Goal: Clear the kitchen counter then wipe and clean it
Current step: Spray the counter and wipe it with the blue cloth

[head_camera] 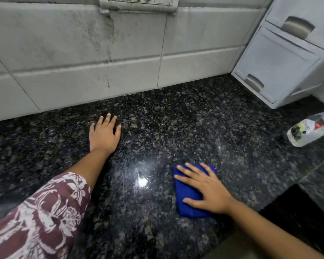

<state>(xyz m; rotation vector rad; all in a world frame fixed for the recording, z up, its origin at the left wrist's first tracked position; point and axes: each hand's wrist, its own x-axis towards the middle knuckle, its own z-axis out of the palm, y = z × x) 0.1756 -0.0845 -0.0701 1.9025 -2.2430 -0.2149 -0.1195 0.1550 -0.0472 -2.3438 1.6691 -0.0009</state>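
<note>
The dark speckled granite counter (166, 128) fills the view and shines under a light reflection near its middle. A folded blue cloth (187, 200) lies flat on it at the lower right. My right hand (208, 189) presses down on the cloth with its fingers spread and straight. My left hand (104, 134) rests flat on the bare granite further back, close to the wall, fingers straight.
A white tiled wall (82, 58) runs along the back with a switch and socket plate (138, 2) at the top. A white drawer unit (281, 58) stands at the back right. A clear plastic bottle (307, 130) lies on its side beside it.
</note>
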